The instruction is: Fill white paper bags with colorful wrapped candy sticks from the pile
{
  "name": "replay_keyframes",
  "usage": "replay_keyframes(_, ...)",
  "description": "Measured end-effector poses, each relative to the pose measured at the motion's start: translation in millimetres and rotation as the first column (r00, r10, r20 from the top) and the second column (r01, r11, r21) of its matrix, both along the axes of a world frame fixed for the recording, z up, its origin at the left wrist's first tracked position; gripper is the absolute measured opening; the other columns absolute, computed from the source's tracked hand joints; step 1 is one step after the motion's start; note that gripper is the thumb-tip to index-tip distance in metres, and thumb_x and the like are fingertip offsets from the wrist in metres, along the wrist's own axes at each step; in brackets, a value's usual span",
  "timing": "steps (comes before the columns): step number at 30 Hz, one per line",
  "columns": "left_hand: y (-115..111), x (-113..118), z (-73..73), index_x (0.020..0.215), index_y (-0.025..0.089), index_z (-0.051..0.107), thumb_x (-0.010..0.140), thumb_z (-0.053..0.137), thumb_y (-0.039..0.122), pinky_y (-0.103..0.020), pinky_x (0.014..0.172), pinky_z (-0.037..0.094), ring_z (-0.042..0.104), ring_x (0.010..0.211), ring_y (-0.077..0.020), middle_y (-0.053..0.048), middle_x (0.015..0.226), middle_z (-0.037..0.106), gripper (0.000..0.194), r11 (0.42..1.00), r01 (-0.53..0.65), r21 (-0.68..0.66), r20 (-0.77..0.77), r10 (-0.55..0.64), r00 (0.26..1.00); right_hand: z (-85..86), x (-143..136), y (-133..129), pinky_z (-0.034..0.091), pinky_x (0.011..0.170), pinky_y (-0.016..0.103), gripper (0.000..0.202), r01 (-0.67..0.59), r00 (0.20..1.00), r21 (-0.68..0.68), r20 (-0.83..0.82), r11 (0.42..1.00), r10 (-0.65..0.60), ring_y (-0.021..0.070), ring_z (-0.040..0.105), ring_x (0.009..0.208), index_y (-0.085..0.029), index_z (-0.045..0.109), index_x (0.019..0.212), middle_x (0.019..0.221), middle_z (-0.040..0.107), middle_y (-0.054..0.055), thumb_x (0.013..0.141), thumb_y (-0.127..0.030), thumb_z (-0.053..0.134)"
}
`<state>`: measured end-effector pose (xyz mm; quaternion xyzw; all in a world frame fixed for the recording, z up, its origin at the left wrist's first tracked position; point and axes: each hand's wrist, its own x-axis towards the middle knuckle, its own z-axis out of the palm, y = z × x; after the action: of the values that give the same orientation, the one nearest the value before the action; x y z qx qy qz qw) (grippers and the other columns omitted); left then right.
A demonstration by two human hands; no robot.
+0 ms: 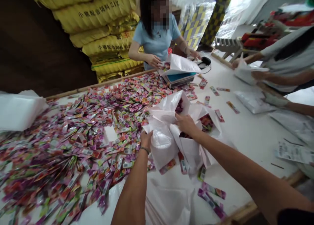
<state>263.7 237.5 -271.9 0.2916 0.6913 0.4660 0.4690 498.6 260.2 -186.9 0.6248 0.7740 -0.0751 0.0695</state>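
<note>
In the head view a white plastic bag (163, 141) stands on the table, its top edge pulled wide. My left hand (146, 139) grips that edge on the left side, thumb and fingers closed. At the edge's right end, the fingers of my right hand (185, 124) pinch the same bag, though the fingertips are partly hidden. Other white bags filled with small sachets (206, 122) crowd around my right hand. To the left spreads a large heap of small colourful sachets (98, 126), purple, red and green.
Across the table a person (157, 35) holds a white bag over a scale (181, 80). On the right, other people handle white bags (255, 99). A stack of white bags (21, 112) lies far left. Loose sachets (212, 203) and flat white bags (169, 202) lie near me.
</note>
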Motion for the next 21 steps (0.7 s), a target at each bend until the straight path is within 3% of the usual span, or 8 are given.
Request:
replay_keyframes(4,-27,-36,40.9,0.085,0.013,0.073,0.064,0.075,0.064,-0.029,0.066,0.048,0.061,0.071,-0.017,-0.004,0.076,0.07,0.055,0.995,-0.042,0.089,-0.024,0.044,0.999,-4.8,0,-2,0.042,0.087,0.031,0.045,-0.013,0.998,-0.04,-0.058,0.999,0.011,0.024,0.065,0.105,-0.017,0.048,0.145,0.116,0.069,0.015,0.102,-0.027,0.047)
replay_keyframes(8,-71,-78,73.4,0.093,0.016,0.075,0.071,0.07,0.068,-0.03,0.074,0.05,0.062,0.082,-0.0194,-0.005,0.087,0.072,0.057,0.988,-0.008,0.151,-0.155,0.032,0.987,-1.9,4,-3,0.046,0.085,0.032,0.061,-0.028,0.993,-0.094,-0.121,0.995,0.016,0.0257,0.066,0.103,-0.021,0.035,0.157,0.122,0.067,0.015,0.1,-0.034,0.054)
replay_keyframes(11,-93,-95,73.4,0.095,0.017,0.074,0.074,0.066,0.071,-0.036,0.086,0.051,0.064,0.094,-0.0239,-0.007,0.092,0.073,0.058,0.992,0.049,0.115,-0.276,-0.016,0.961,16.1,2,-7,0.046,0.09,0.038,0.065,-0.022,0.976,-0.077,-0.219,0.997,0.004,0.031,0.063,0.112,-0.019,0.04,0.154,0.126,0.065,0.017,0.095,-0.032,0.063)
replay_keyframes(13,-98,-100,64.3,0.096,0.017,0.073,0.076,0.059,0.076,-0.04,0.09,0.05,0.064,0.095,-0.0258,-0.008,0.091,0.072,0.064,0.994,0.083,0.071,-0.324,-0.055,0.945,38.9,-7,-18,0.043,0.097,0.043,0.051,0.013,0.931,0.1,-0.365,0.995,0.024,0.0331,0.058,0.12,-0.017,0.054,0.142,0.129,0.064,0.018,0.095,-0.033,0.063)
replay_keyframes(15,-97,-101,55.7,0.101,0.015,0.071,0.08,0.052,0.078,-0.043,0.095,0.05,0.064,0.099,-0.0271,-0.011,0.098,0.072,0.069,0.994,0.098,0.056,-0.337,-0.074,0.938,66.3,-25,-36,0.042,0.1,0.043,0.032,-0.002,0.831,0.292,-0.531,0.956,0.164,0.0295,0.059,0.118,-0.017,0.064,0.126,0.124,0.067,0.015,0.099,-0.032,0.055)
replay_keyframes(18,-93,-98,56.0,0.124,0.014,0.064,0.088,0.045,0.074,-0.042,0.109,0.043,0.058,0.122,-0.0276,-0.015,0.126,0.066,0.072,0.99,0.108,0.088,-0.325,-0.074,0.943,97.0,-71,-64,0.047,0.09,0.033,0.022,-0.338,0.661,0.275,-0.612,0.9,0.435,0.0211,0.065,0.1,-0.017,0.068,0.105,0.105,0.071,0.011,0.1,-0.024,0.048)
replay_keyframes(20,-91,-92,67.7,0.138,0.016,0.055,0.093,0.038,0.07,-0.041,0.115,0.038,0.05,0.135,-0.0264,-0.016,0.141,0.057,0.072,0.99,0.065,0.121,-0.343,-0.02,0.939,101.2,-105,-72,0.049,0.081,0.029,0.018,-0.553,0.684,0.043,-0.547,0.832,0.483,0.0201,0.067,0.092,-0.015,0.068,0.098,0.1,0.072,0.013,0.094,-0.014,0.05)
replay_keyframes(21,-90,-87,76.4,0.143,0.018,0.05,0.094,0.036,0.069,-0.041,0.117,0.037,0.046,0.139,-0.0261,-0.016,0.146,0.053,0.072,0.99,0.024,0.142,-0.373,0.031,0.928,98.6,-121,-71,0.048,0.078,0.028,0.018,-0.571,0.737,-0.077,-0.488,0.818,0.468,0.0211,0.067,0.091,-0.013,0.068,0.097,0.101,0.072,0.015,0.091,-0.01,0.051)
